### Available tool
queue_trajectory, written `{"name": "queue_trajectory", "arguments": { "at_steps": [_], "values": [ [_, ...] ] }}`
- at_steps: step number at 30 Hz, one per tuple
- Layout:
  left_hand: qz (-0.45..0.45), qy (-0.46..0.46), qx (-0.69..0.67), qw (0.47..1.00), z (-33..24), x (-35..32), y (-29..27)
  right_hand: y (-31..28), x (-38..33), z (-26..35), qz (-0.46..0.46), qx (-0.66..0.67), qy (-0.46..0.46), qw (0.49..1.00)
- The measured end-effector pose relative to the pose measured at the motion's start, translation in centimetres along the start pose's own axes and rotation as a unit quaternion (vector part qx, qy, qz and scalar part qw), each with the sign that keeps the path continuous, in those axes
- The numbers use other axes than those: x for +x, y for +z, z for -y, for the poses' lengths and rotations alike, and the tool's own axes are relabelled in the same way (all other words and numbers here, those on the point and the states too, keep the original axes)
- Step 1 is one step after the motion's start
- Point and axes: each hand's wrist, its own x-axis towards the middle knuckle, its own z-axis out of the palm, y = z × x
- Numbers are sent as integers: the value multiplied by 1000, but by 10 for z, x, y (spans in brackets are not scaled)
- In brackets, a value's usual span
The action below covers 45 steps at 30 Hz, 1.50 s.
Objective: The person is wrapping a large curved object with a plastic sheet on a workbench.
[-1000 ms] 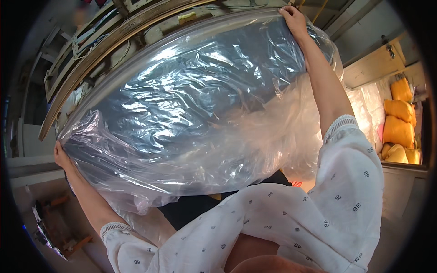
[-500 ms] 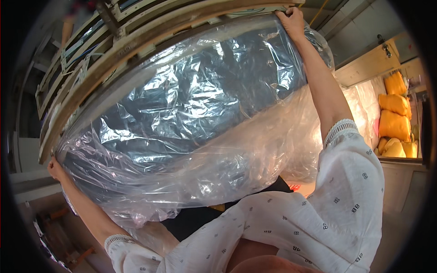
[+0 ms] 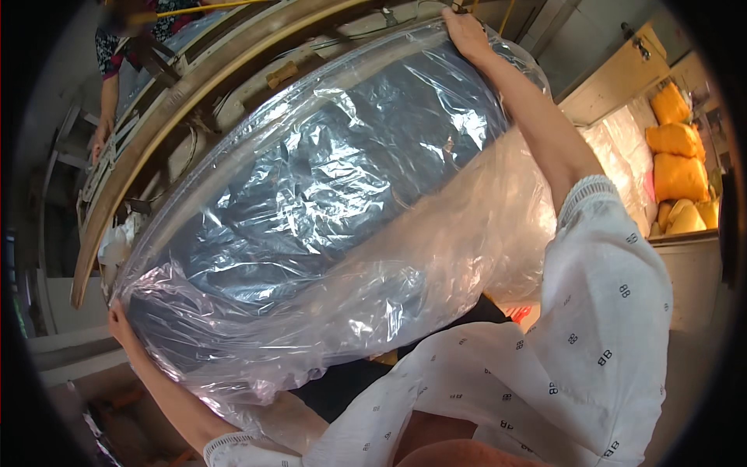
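Note:
A wide, crinkled sheet of clear plastic film [image 3: 311,198] stretches between my two hands, shiny and bluish-grey over most of its middle and pinkish where it hangs toward me. Its lower left corner is pinched in my left hand [image 3: 119,321], which is closed, arm stretched out. My right hand [image 3: 467,35] is closed on the upper right end of the sheet, beside the far end of a long wooden rail [image 3: 222,68]. The far edge of the film runs along that rail, a little on my side of it. Loose folds lie over my lap.
Behind the rail, another person's arm [image 3: 107,109] reaches down at the far left. Wires and small parts sit under the rail. At right, stuffed orange bags [image 3: 678,177] stand on a lit shelf beyond a wooden board [image 3: 611,74]. A dark cluttered space lies below left.
The sheet's far edge has come away from the wooden rail toward me, widening the gap. Both hands still grip it. More of the other person shows at the upper left.

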Motion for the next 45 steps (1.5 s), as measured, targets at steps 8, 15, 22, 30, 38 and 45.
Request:
{"name": "queue_trajectory", "arguments": {
  "at_steps": [8,15,22,30,38,45],
  "values": [
    [-38,-157,-219,962,-11,-64,-145,-124,-78,67,319,315,-42,893],
    [-103,144,230,957,-120,-94,-104,-204,-104,139,320,428,-19,845],
    [94,413,-309,852,-513,-285,8,-252,-125,167,280,448,-84,845],
    [317,205,-541,752,-518,-342,14,-270,-111,165,346,212,-293,866],
    [-6,11,-406,914,-261,-358,-126,-179,-199,146,309,133,-372,865],
    [-408,91,-107,902,-128,-345,-355,-209,-286,161,832,371,-102,399]
  ]
}}
